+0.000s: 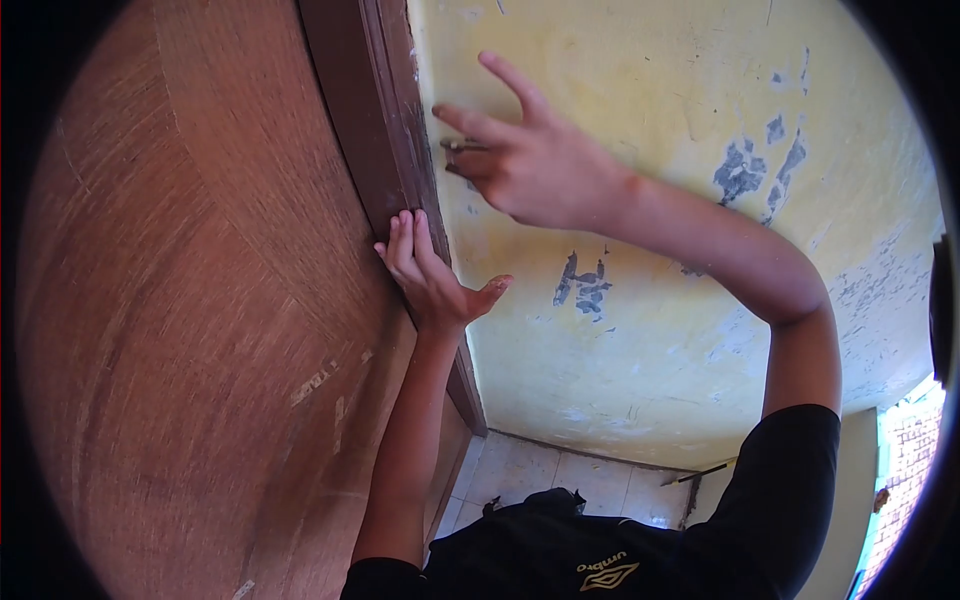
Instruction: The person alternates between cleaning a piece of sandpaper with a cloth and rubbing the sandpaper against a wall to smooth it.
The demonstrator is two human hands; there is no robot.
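My left hand lies with its fingers stretched out against the dark brown door frame, its thumb held out toward the wall and smudged at the tip. Higher up, my right hand is in front of the yellow wall, close to the frame's edge. Two of its fingers are spread apart, while the thumb and forefinger come together around a small dark bit that I cannot make out. Slight blur covers those fingertips.
A wood-grained brown door panel fills the left side. Paint has flaked off the wall in grey patches. Below are pale floor tiles and my black shirt. Bright brickwork shows at the far right.
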